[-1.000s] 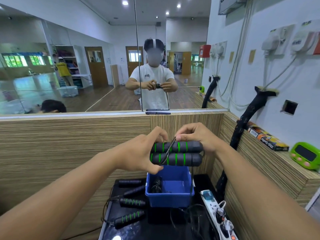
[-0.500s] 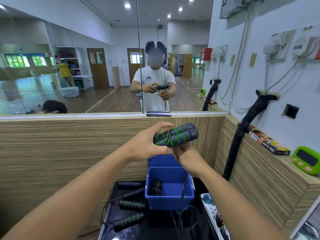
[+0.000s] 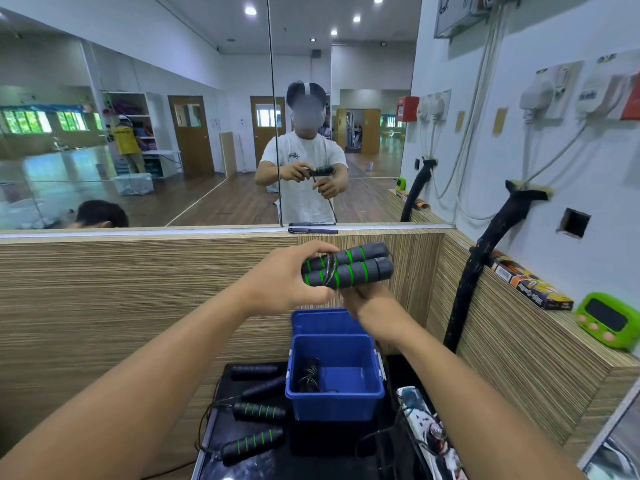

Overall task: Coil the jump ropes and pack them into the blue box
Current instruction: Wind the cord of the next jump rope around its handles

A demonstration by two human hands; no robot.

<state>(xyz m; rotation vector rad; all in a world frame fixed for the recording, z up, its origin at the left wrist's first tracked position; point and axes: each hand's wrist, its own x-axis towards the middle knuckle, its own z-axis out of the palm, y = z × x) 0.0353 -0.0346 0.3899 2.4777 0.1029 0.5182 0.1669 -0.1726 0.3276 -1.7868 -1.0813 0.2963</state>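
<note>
On the left part of the black table (image 3: 304,465): two plain dark foam handles (image 3: 254,371) and, nearer, two loose grey foam handles with green bands (image 3: 259,411), lying flat with thin cords trailing off them.

Above these, raised in front of the wood-grain partition (image 3: 138,289): the left hand (image 3: 277,289), fingers and thumb curled round the left end of a held pair of grey, green-banded jump-rope handles (image 3: 349,266). Pair pressed side by side, tilted slightly up to the right, bound near the gripped end by turns of thin black cord (image 3: 328,270).

Just below and right of the pair: the right hand (image 3: 377,313), back toward the camera, fingers curled and mostly hidden from here. Seen in the wall mirror (image 3: 173,150) as closed round the cord hanging from the handles.

Directly beneath both hands, standing on the table: the open blue plastic box (image 3: 334,407), with one coiled black rope (image 3: 310,374) against its left inner wall.

Right of the box: a white power strip (image 3: 426,427). Farther right, on the partition ledge: a green digital timer (image 3: 604,320).
</note>
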